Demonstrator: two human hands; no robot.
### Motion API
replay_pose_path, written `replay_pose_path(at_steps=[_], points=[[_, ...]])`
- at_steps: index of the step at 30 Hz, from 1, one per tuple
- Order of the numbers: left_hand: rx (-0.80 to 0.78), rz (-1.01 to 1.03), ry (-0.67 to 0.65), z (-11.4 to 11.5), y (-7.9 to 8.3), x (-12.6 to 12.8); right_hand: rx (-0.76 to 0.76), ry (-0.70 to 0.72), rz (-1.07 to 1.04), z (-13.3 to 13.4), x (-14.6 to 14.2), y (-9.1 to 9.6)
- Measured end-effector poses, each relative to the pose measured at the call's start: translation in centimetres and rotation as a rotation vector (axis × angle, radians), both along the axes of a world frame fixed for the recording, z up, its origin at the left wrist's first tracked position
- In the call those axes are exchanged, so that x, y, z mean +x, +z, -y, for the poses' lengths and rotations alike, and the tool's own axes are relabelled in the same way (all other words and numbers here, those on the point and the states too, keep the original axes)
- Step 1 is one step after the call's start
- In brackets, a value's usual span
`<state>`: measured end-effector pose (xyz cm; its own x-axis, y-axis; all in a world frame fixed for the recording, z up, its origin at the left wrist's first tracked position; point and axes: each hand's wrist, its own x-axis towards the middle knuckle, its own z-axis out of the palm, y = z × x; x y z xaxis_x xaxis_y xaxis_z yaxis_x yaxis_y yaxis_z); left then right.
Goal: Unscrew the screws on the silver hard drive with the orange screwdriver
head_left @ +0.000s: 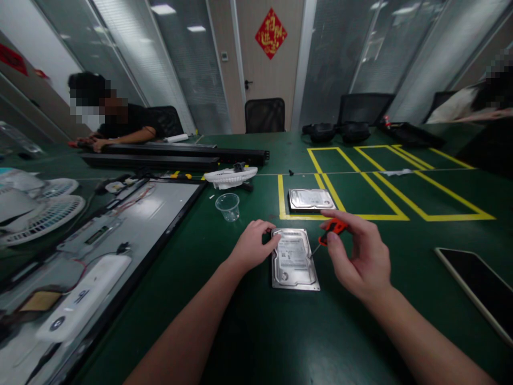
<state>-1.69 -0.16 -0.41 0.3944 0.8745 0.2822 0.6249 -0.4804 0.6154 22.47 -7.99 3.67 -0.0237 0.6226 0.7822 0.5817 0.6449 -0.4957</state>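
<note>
A silver hard drive [294, 260] lies flat on the green table in front of me. My left hand [252, 247] rests closed against the drive's upper left corner, holding it steady. My right hand [358, 254] pinches a small screwdriver with an orange handle [333, 228]; its tip touches the drive's right edge. A second hard drive [310, 199] lies farther back inside a yellow taped square.
A clear plastic cup [228, 206] stands left of the drives. An opened flat panel [100, 240] with a white device fills the left side. A dark tablet [476, 283] lies at the right. White fan parts [231, 176] and black bars lie behind. People sit at both far corners.
</note>
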Motion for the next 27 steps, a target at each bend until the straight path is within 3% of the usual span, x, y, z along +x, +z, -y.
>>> replay_pose_path(at_steps=[5, 14, 23, 27], points=[[-0.010, -0.003, 0.000, 0.00, 0.07, -0.01, 0.000, 0.010, -0.019, -0.12, -0.05, -0.08], [-0.001, 0.006, -0.009, -0.06, -0.03, -0.02, 0.189, -0.030, 0.120, -0.74, -0.06, 0.85], [-0.008, 0.003, -0.007, -0.04, 0.00, -0.01, 0.006, 0.007, -0.003, 0.00, -0.07, 0.17], [-0.007, -0.001, -0.005, -0.06, 0.02, -0.01, 0.021, 0.008, 0.003, -0.17, -0.02, 0.23]])
